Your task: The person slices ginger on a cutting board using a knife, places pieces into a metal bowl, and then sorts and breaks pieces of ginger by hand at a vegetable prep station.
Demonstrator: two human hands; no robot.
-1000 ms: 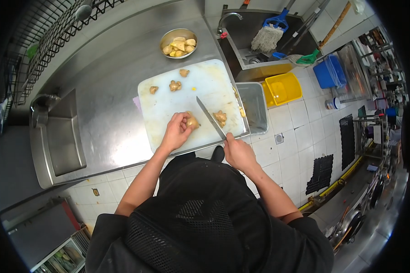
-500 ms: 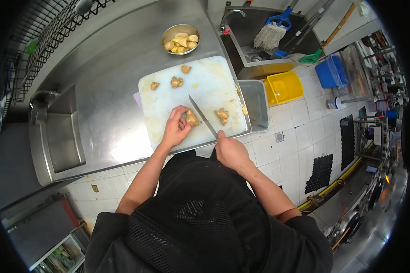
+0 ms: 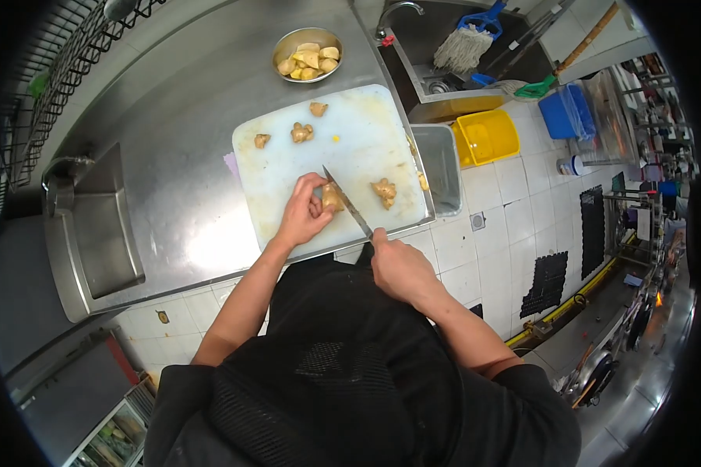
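My left hand (image 3: pixel 304 211) is closed on a knobbly piece of ginger (image 3: pixel 332 198), holding it down near the front of the white cutting board (image 3: pixel 358 117). In my right hand (image 3: pixel 398 264) is the handle of a knife (image 3: pixel 350 207). Its blade points away from me and lies along the right side of the held ginger; whether it has cut in, I cannot tell. Another ginger piece (image 3: pixel 383 192) rests to the right of the blade. Farther back on the board are a branched ginger piece (image 3: pixel 301 132) and two smaller bits. A metal bowl (image 3: pixel 278 53) behind the board contains pale, peeled chunks.
Right of the steel counter (image 3: pixel 171 132) stand a grey bin (image 3: pixel 438 175) and a yellow bin (image 3: pixel 487 140) on the tiled floor. A sink basin (image 3: pixel 105 226) is at the left. A mop (image 3: pixel 463 48) stands in the back-right sink.
The knife blade has shifted from slightly apart to right against the held ginger. My left hand keeps its hold on that piece. The whole view has shifted slightly.
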